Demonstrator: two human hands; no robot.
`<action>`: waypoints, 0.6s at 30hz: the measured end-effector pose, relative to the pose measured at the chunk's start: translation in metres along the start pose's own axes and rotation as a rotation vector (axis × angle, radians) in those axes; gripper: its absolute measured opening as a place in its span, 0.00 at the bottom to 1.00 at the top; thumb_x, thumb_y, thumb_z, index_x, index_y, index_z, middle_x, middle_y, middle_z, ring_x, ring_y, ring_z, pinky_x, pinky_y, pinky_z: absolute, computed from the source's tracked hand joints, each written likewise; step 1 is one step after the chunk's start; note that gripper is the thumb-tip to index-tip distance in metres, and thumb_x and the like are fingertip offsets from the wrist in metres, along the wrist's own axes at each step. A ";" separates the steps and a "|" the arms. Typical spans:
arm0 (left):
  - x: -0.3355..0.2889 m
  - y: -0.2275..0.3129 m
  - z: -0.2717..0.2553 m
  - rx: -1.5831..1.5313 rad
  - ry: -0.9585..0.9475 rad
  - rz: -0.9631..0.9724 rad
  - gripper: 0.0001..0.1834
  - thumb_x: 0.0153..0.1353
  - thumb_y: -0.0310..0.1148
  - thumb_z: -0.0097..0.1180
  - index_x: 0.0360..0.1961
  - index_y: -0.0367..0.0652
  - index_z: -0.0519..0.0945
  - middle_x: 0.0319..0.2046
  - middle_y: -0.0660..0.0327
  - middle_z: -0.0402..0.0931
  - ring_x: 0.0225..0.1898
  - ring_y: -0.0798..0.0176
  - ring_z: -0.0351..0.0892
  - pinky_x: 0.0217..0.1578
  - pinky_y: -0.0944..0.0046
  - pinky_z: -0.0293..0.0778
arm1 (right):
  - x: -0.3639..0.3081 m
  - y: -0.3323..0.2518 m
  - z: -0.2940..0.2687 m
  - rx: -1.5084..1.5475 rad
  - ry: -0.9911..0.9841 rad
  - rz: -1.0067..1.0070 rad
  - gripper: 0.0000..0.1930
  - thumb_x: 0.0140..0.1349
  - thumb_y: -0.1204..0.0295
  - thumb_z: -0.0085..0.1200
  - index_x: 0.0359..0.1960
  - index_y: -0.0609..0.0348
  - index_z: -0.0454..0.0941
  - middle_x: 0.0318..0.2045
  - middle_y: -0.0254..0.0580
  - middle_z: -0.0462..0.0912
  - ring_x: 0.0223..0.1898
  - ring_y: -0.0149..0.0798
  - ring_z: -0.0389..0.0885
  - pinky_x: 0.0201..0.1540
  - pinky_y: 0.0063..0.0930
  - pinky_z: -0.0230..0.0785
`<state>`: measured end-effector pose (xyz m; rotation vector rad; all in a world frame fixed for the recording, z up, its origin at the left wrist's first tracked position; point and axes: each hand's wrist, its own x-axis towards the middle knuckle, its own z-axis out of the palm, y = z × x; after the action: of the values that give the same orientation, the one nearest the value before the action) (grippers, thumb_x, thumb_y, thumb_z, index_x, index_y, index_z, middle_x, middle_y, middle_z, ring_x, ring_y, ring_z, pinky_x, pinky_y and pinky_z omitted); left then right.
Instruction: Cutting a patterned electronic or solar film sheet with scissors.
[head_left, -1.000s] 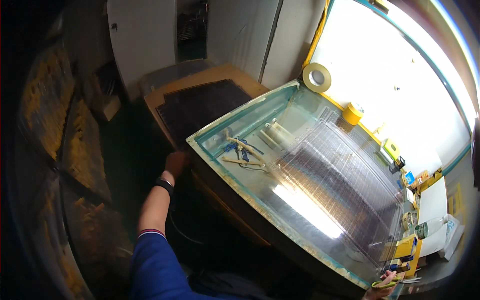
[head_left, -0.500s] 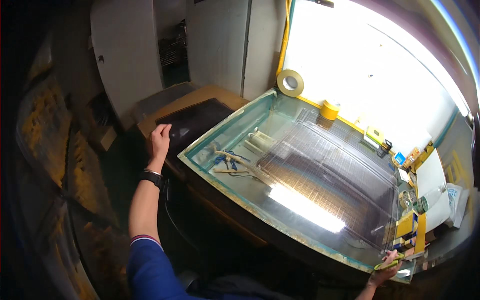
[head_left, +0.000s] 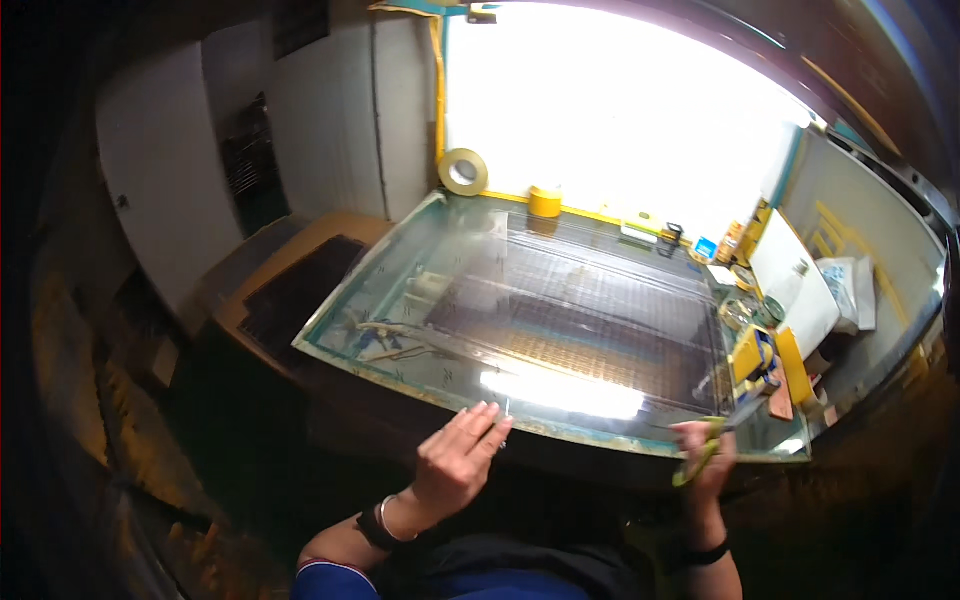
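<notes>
My left hand (head_left: 462, 458) is at the front edge of the glass-topped table (head_left: 560, 434), its fingers pressed together at the near edge of a clear film sheet (head_left: 420, 372). The sheet is hard to see; small dark marks and a haze show it over the left part of the glass. My right hand (head_left: 708, 462) grips scissors (head_left: 712, 450) with yellow-green handles at the table's front right. The blades point away to the right, somewhat blurred. Under or in the glass, a dark gridded panel (head_left: 600, 330) shows with a bright lamp reflection across it.
Along the back stand a tape roll (head_left: 463, 172) and a yellow tape roll (head_left: 545, 202). Glass jars (head_left: 768, 312), a yellow box (head_left: 750, 355) and a white board (head_left: 795, 275) crowd the right side. A dark panel (head_left: 300, 285) lies on cardboard at the left. A bright lit panel rises behind.
My left hand has moved right, from beside the dark panel to the table's front edge, and the clear film now shows over the glass. My right hand with the scissors has shifted inward. The view has turned right.
</notes>
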<state>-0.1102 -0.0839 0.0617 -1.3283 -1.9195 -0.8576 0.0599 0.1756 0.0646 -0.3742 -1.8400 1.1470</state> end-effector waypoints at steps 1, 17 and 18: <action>-0.001 0.010 0.007 -0.025 -0.064 -0.011 0.16 0.47 0.20 0.53 0.41 0.36 0.76 0.42 0.50 0.74 0.46 0.50 0.73 0.47 0.53 0.69 | -0.010 -0.014 0.013 0.026 -0.167 0.080 0.08 0.60 0.70 0.47 0.28 0.63 0.68 0.26 0.40 0.77 0.24 0.27 0.72 0.27 0.19 0.66; 0.017 0.012 -0.044 -0.393 -0.235 -0.292 0.25 0.47 0.30 0.61 0.48 0.35 0.71 0.47 0.49 0.69 0.51 0.54 0.67 0.52 0.59 0.62 | -0.056 -0.019 0.060 0.623 -0.338 0.766 0.08 0.55 0.74 0.53 0.30 0.60 0.66 0.32 0.49 0.79 0.29 0.30 0.77 0.32 0.21 0.72; 0.012 -0.002 -0.053 -0.340 -0.128 -0.422 0.21 0.50 0.29 0.60 0.46 0.36 0.72 0.43 0.53 0.72 0.48 0.57 0.70 0.50 0.61 0.65 | -0.055 -0.017 0.056 0.605 -0.324 0.753 0.08 0.55 0.73 0.53 0.29 0.60 0.66 0.32 0.49 0.79 0.28 0.30 0.77 0.32 0.22 0.72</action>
<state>-0.1087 -0.1204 0.1015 -1.2013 -2.2738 -1.3857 0.0472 0.1001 0.0404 -0.5661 -1.5220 2.3140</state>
